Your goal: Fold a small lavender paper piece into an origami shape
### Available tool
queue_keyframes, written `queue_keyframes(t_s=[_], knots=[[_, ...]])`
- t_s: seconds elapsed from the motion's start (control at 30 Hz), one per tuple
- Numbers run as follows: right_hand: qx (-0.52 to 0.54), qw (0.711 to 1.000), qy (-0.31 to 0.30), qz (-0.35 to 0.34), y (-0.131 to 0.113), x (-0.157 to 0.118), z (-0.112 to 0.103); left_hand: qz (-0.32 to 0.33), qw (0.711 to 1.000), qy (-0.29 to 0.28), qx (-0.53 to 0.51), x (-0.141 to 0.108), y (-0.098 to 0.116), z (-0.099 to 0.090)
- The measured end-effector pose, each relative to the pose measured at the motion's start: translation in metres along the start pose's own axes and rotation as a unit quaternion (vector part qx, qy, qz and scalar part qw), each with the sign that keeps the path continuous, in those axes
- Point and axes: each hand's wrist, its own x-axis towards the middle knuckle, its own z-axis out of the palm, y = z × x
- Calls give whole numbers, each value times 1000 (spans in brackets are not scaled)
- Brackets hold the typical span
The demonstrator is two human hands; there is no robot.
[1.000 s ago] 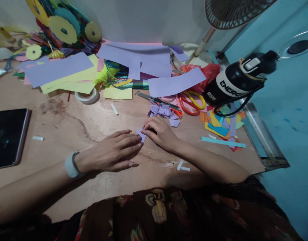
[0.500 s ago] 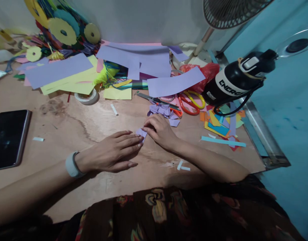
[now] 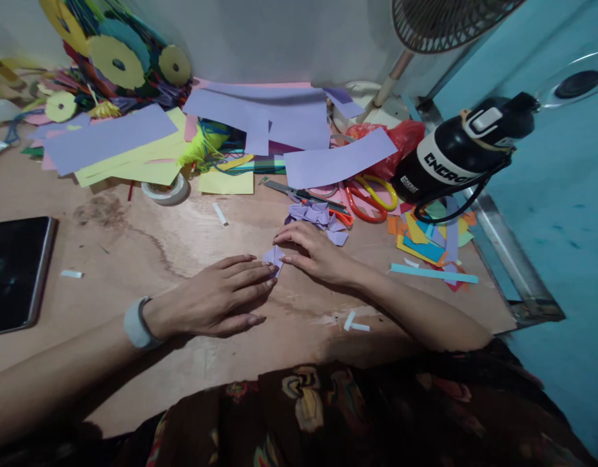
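Observation:
A small folded piece of purple paper point(image 3: 274, 255) lies on the wooden table between my two hands. My left hand point(image 3: 226, 292) is flat and open, its fingertips resting on the paper's lower left part. At the paper's right edge, my right hand point(image 3: 311, 253) has its thumb and forefinger apart, the thumb tip at the paper. Just beyond my right hand sits a little heap of folded purple pieces point(image 3: 311, 214), beside a box cutter point(image 3: 303, 194) and scissors with orange handles point(image 3: 345, 217).
A black bottle point(image 3: 454, 155) stands at the right, near colourful paper scraps point(image 3: 425, 240) and a blue strip point(image 3: 432, 273). A phone point(image 3: 19, 272) lies at the left. Purple sheets point(image 3: 260, 110), a tape roll point(image 3: 167, 189) and a fan point(image 3: 449, 26) are at the back.
My right thumb and forefinger have spread apart and shifted slightly right, uncovering more of the purple paper. My left hand stays flat on it.

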Motion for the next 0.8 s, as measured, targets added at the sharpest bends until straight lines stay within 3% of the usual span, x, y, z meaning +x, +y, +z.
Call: queue_keyframes(t_s=[0.5, 0.67, 0.8], knots=[[70, 995, -65, 17, -3, 4, -12, -2, 1000, -7, 12, -1, -2, 1], [104, 993, -39, 50, -6, 5, -13, 2, 1000, -9, 6, -1, -2, 3], [87, 995, -42, 33, -4, 5, -12, -6, 1000, -8, -9, -2, -2, 1]])
